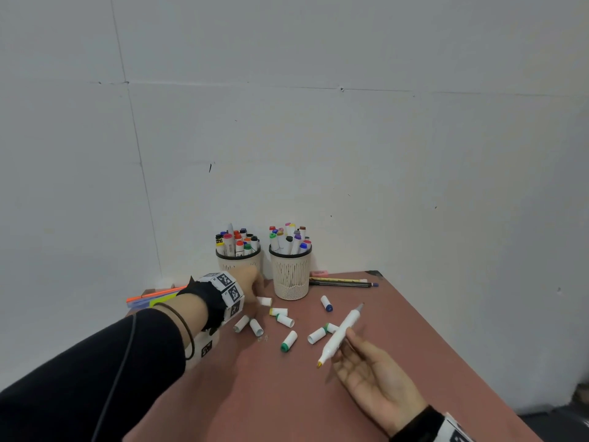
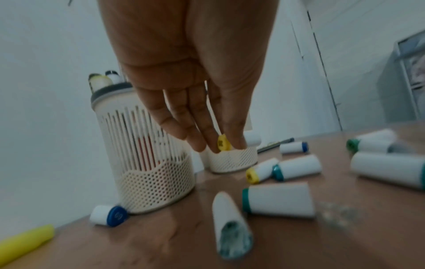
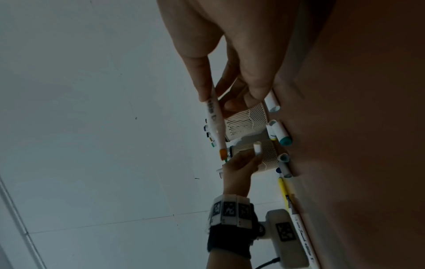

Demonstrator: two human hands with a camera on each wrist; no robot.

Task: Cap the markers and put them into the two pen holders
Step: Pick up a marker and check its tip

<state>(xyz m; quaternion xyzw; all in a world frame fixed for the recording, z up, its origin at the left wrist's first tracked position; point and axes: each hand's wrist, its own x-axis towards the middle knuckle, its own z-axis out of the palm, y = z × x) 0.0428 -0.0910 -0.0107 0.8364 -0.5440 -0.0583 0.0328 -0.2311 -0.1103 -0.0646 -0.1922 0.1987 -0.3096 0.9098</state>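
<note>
My right hand (image 1: 350,335) pinches a white marker (image 1: 341,332) at mid-barrel above the table. Both ends are bare: a grey tip far, a yellow tip (image 1: 319,365) near. The right wrist view shows the same marker (image 3: 214,120) between thumb and fingers. My left hand (image 1: 258,297) pinches a white cap (image 2: 223,142) with a yellow end, just in front of the left pen holder (image 1: 237,261). The right pen holder (image 1: 290,277) stands beside it. Both hold several capped markers. Several loose caps (image 1: 288,341) lie scattered between my hands.
Dark and yellow pencils (image 1: 341,282) and a pink eraser (image 1: 318,273) lie behind the right holder. Orange and yellow pens (image 1: 153,296) lie at the table's left edge. The reddish table (image 1: 287,393) meets the wall just behind the holders.
</note>
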